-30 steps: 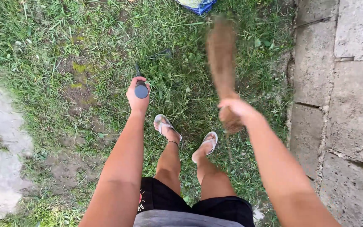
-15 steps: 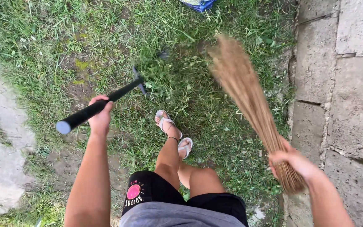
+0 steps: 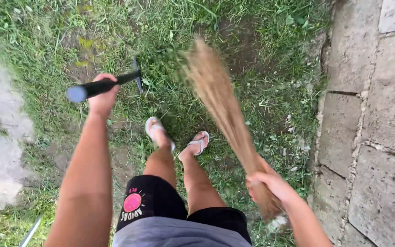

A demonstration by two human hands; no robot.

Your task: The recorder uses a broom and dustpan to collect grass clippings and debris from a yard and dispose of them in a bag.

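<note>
1. The right hand (image 3: 268, 183) was wrapped tight round the bound end of a stick broom (image 3: 220, 105), which looked light and springy, tips over the grass (image 3: 270, 91).
2. The left hand (image 3: 101, 93) gripped a black-handled tool (image 3: 104, 85) mid-shaft; it seemed stiff and heavier.

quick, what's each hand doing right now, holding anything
Left hand: closed around the black handle of a long garden tool.
Right hand: closed around the bound end of a tan stick broom.
</note>
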